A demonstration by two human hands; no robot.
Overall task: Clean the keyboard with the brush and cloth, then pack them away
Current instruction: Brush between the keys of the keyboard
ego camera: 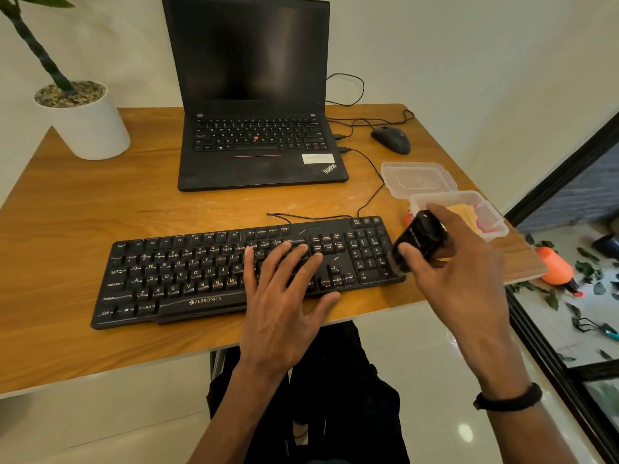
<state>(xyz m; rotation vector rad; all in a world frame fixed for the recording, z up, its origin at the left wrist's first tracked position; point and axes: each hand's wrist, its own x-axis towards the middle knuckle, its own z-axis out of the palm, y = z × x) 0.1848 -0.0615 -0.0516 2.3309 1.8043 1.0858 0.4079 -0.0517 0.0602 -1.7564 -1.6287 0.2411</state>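
Clear plastic container (482, 209), uncovered, at the right edge of the wooden tabletop (83, 229); inside it lies a yellow cloth (460, 212), with a red item beside it that cannot be identified. The container's clear lid (417, 179) rests flat just behind it, touching its far rim. The black keyboard (187, 276), white-lettered and marked ZEBRONICS on its front edge, lies slightly askew near the front of the tabletop, its cable running back to an open laptop (258, 128) with a dark screen. Left hand (284, 296): fingers spread and straight, pressing flat on the keys right of centre. Right hand (459, 262): curled round a black brush (418, 241), held tilted over the keyboard's number-pad end, bristles downward.
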